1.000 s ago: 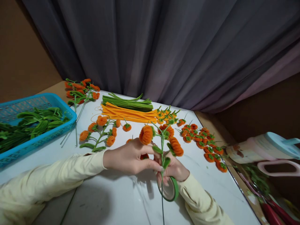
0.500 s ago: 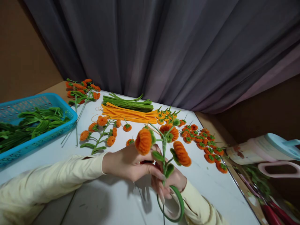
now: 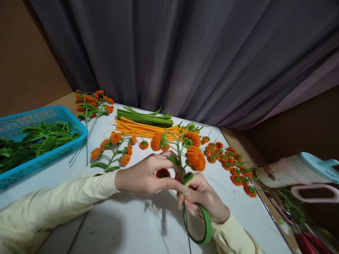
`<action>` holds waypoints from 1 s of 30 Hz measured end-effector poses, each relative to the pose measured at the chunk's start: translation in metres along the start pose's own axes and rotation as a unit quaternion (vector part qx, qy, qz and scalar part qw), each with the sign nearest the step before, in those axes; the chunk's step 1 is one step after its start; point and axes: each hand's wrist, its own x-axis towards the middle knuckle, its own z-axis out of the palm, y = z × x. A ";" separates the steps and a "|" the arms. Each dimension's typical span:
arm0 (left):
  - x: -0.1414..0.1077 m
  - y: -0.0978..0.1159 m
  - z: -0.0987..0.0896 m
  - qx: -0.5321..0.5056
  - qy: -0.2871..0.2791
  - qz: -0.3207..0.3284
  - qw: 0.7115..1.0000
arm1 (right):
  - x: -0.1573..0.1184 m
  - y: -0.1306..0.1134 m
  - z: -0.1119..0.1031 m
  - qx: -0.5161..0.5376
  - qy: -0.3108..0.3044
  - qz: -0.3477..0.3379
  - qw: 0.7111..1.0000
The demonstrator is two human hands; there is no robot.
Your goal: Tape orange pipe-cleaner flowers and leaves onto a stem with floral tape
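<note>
A stem wrapped in green, with small orange chenille pumpkins and short green leaves, stands upright in front of me. My left hand pinches it low between thumb and fingers, below the pumpkins. Close against that grip, the fingers of my right hand are closed round a roll of green floral tape, at the stem's lower part. Bare dark wire runs down past the roll. One loose orange pumpkin shows through the gap in my left hand.
At left stands a blue basket of green chenille leaves. Behind my hands lie a pumpkin branch, green and orange chenille stems. Several loose pumpkins lie at right, near a cup and red-handled tool.
The pumpkin stem has turned and tilted slightly left, so its pumpkins face differently. My right hand and the tape roll have shifted a little to the right.
</note>
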 end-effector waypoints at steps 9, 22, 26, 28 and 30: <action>0.002 0.003 0.007 -0.041 -0.012 -0.025 0.999 | 0.008 0.028 -0.002 0.079 -0.097 0.034 0.992; 0.007 -0.008 0.006 -0.136 0.129 -0.205 0.961 | -0.008 -0.018 0.012 -0.259 0.178 -0.114 0.942; 0.009 -0.004 0.000 -0.247 0.046 -0.248 0.936 | -0.013 -0.017 0.020 -0.411 0.190 -0.182 0.873; 0.007 -0.008 -0.003 -0.264 0.035 -0.246 0.932 | -0.013 -0.017 0.023 -0.432 0.185 -0.190 0.862; 0.004 -0.014 -0.007 -0.267 0.022 -0.239 0.933 | -0.012 -0.018 0.025 -0.413 0.167 -0.181 0.877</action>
